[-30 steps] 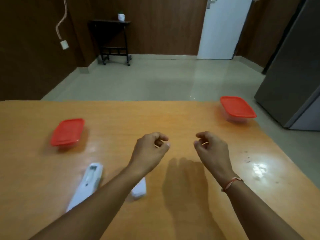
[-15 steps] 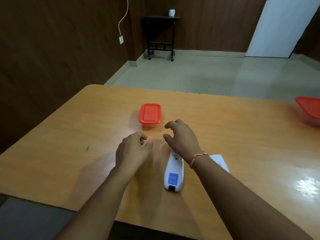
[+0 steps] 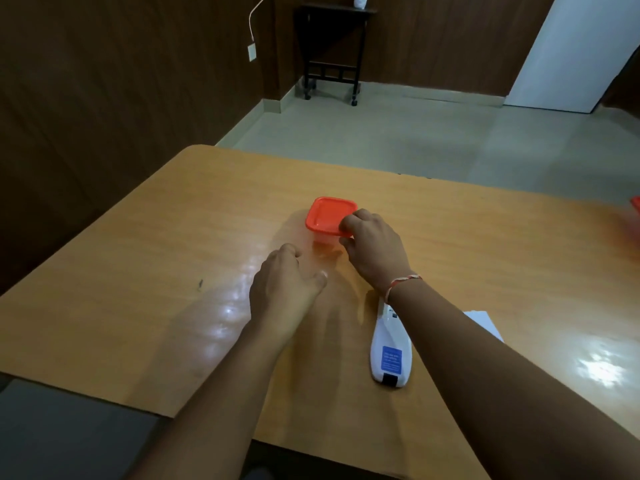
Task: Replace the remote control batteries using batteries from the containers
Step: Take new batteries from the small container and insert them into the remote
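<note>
A small clear container with a red lid (image 3: 327, 216) stands on the wooden table (image 3: 145, 271). My right hand (image 3: 374, 249) grips its near right corner, fingers over the lid's edge and thumb under it. My left hand (image 3: 285, 284) hovers just short of the container, fingers loosely curled, holding nothing. A white remote control (image 3: 389, 351) lies back side up under my right forearm, a blue label near its close end. Its white battery cover (image 3: 483, 323) lies to the right, partly hidden by my arm.
A second red-lidded container (image 3: 636, 207) shows only a sliver at the right edge of the frame. The table's left edge and near edge are close. Beyond the table are a tiled floor, a dark side table (image 3: 332, 50) and a white door (image 3: 571, 50).
My right hand has reached forward and taken hold of the red-lidded container's corner. My left hand moved forward too. The view has shifted further left and closer.
</note>
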